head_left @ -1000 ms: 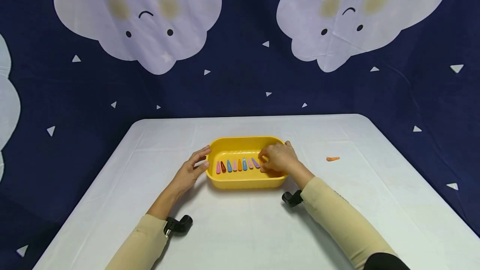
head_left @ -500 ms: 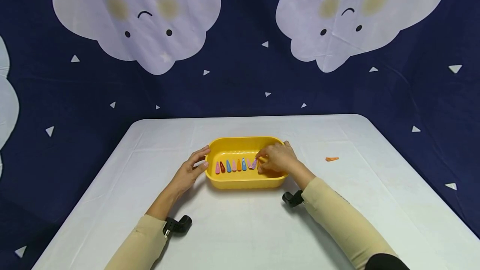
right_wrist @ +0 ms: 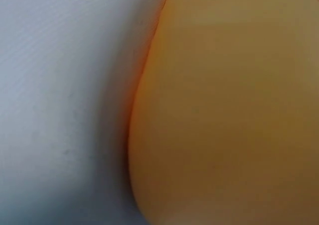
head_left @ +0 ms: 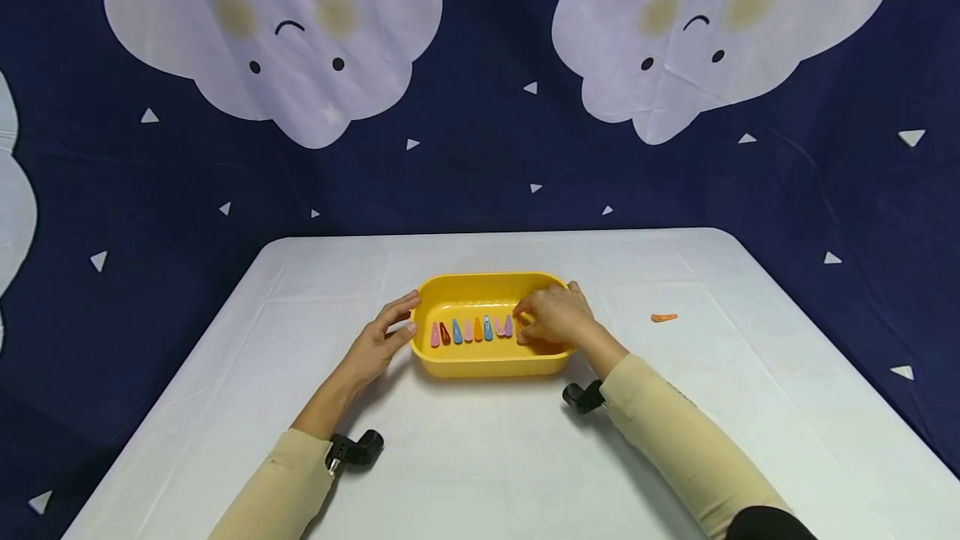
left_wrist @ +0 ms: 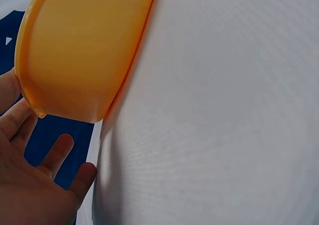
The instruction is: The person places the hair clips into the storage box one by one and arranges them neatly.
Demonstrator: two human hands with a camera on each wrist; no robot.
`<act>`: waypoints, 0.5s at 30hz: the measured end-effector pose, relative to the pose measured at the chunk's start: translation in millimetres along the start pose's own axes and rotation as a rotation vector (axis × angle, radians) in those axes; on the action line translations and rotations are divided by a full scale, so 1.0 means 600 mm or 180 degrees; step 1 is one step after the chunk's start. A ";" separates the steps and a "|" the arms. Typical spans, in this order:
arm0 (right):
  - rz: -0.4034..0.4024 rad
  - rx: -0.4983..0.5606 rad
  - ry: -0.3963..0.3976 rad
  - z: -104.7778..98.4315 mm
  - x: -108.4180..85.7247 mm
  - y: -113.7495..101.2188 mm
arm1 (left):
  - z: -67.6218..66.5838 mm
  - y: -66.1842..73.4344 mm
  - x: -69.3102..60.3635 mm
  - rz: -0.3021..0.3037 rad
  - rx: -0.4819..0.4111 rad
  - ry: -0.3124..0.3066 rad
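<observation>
In the head view a yellow tray (head_left: pixel 487 367) holds a row of small hair clips, among them a dark red clip (head_left: pixel 445 333), a blue clip (head_left: pixel 457 332), an orange clip (head_left: pixel 478 329) and a purple clip (head_left: pixel 508 326). My left hand (head_left: pixel 377 346) touches the tray's left rim with thumb and fingers, the other fingers spread. Inside the tray's right end, the bent fingers of my right hand (head_left: pixel 557 315) pinch what appears to be an orange hair clip beside the purple one, mostly hidden. The right wrist view shows only the tray's outer wall (right_wrist: pixel 224 105).
A lone orange clip (head_left: pixel 663 317) lies on the white table (head_left: pixel 480 457) to the right of the tray. Behind the table hangs a dark blue cloth (head_left: pixel 480 148) with printed clouds.
The purple clip has turned from slanting to nearly upright beside the pink one. My right hand shifted slightly left, then slightly back; my left hand stays at the rim.
</observation>
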State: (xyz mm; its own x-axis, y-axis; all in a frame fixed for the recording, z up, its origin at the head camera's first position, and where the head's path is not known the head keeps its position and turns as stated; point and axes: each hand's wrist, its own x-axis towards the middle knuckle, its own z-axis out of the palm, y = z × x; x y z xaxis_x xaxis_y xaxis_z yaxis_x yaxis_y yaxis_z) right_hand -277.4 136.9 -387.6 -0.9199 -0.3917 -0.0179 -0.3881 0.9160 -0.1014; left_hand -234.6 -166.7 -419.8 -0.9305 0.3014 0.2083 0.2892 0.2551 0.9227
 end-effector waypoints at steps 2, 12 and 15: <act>-0.0003 -0.0017 0.0014 0.001 0.000 0.000 | 0.000 0.000 0.000 -0.0003 -0.0001 -0.0002; 0.0020 -0.0063 0.0061 0.003 0.002 0.001 | 0.000 0.000 0.001 0.0018 0.0007 0.0011; 0.0028 -0.0083 0.0053 0.005 0.003 0.002 | 0.000 -0.002 0.000 0.0011 0.0016 0.0008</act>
State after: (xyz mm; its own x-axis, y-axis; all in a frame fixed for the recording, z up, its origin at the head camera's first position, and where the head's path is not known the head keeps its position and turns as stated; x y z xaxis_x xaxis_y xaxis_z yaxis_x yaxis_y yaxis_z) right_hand -279.2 136.8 -390.4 -0.9240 -0.3824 -0.0021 -0.3812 0.9214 -0.0754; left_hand -235.1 -166.9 -420.6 -0.9300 0.3000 0.2124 0.2936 0.2588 0.9202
